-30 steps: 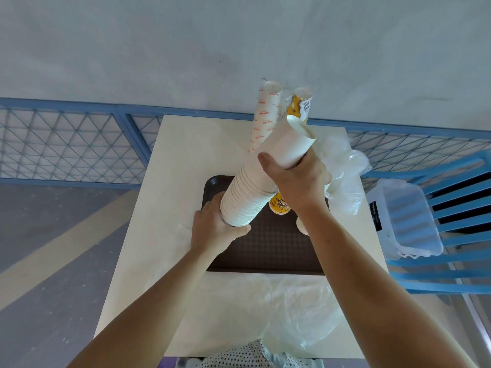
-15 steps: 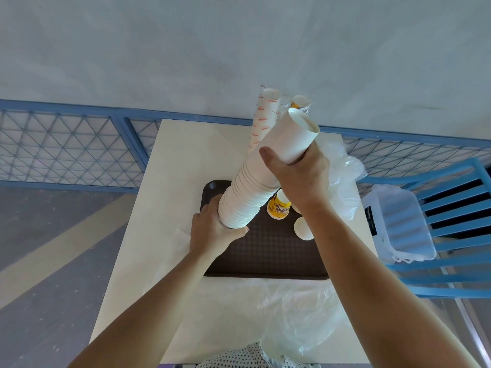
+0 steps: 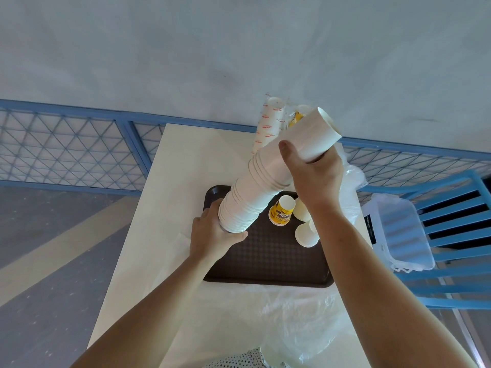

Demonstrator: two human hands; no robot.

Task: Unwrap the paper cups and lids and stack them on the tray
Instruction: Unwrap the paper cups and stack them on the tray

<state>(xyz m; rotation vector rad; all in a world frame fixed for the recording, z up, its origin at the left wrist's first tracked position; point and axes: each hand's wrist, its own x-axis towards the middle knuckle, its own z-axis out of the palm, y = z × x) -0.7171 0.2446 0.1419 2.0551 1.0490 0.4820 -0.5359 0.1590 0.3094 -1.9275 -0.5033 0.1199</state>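
Since the earlier frame the stack point(image 3: 255, 189) of white cups leans a little more to the right, and two white cups point(image 3: 301, 208) now show on the tray point(image 3: 265, 264) beside the yellow cup point(image 3: 282, 213)

Nearest, loose wrap point(image 3: 300, 322) lies crumpled on the table point(image 3: 186, 160) in front of the tray. The left hand point(image 3: 210, 237) curls round the stack's wide lower end, over the tray's left side. The stack slants up and away to the right, clear of the tray. The right hand point(image 3: 316, 176) grips it near the upper end, thumb across the near side, fingers wrapped behind; one cup's length sticks out past this hand. Beyond, wrapped sleeves point(image 3: 268, 123) of cups stand at the far table edge. A clear bin point(image 3: 398, 232) sits on a blue chair point(image 3: 457, 208) to the right
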